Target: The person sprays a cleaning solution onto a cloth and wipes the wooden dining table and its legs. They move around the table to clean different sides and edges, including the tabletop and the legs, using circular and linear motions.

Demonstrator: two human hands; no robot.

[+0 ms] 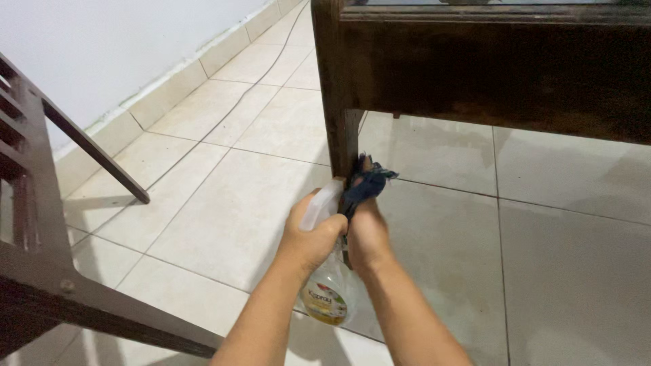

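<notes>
Tiled floor; spray bottle upright in left hand, nozzle forward.

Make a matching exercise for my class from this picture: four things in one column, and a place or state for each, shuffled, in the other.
Things:
1. spray bottle
2. dark blue cloth
3. folding chair
4. cable

Places or states:
A. pressed against the table leg by the right hand
B. lying on the floor along the wall
C. held in the left hand
D. standing at the far left

Pairs: 1-C, 2-A, 3-D, 4-B
</notes>
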